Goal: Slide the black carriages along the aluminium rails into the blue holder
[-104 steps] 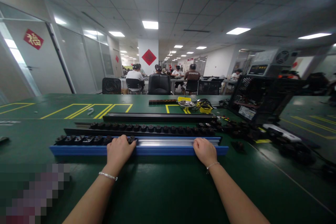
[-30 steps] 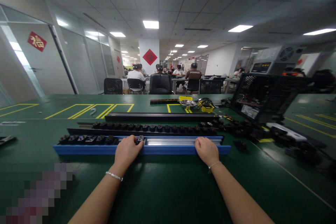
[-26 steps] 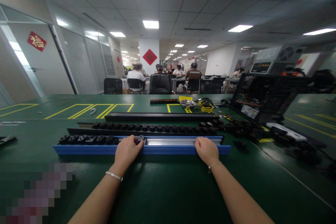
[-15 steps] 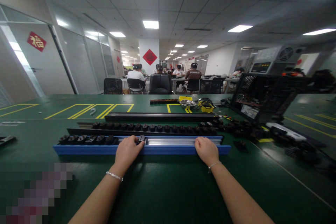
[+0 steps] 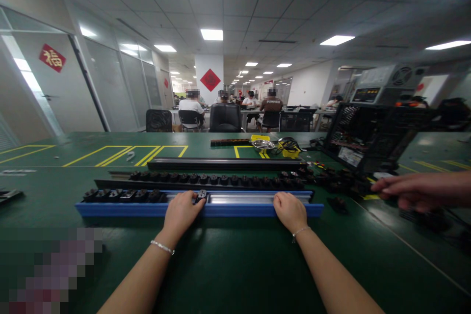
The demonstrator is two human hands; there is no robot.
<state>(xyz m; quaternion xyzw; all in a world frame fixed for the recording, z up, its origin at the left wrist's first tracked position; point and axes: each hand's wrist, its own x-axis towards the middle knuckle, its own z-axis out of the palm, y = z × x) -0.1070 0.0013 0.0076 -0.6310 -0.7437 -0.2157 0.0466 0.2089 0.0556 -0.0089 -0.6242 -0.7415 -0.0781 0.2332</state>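
Observation:
A long blue channel [image 5: 239,211] with a silvery inner floor lies crosswise in front of me. Several black socket modules [image 5: 127,195] sit in a row in its left part. My left hand [image 5: 180,213] is closed at the middle of the channel, thumb and fingers about a black socket module [image 5: 202,195] in the channel. Toward the right end, my right hand [image 5: 290,210] is wrapped over the channel's front wall, its fingertips hidden inside.
Behind lie a black strip [image 5: 176,184] with more modules and a black channel [image 5: 224,163]. A co-worker's hand [image 5: 408,190] reaches in at right over loose black parts [image 5: 338,204]. A metal bowl [image 5: 263,144] and an open computer case [image 5: 362,132] stand farther back.
My left hand has shifted slightly right along the channel with the socket module. The right hand has stayed put. A co-worker's hand has entered from the right.

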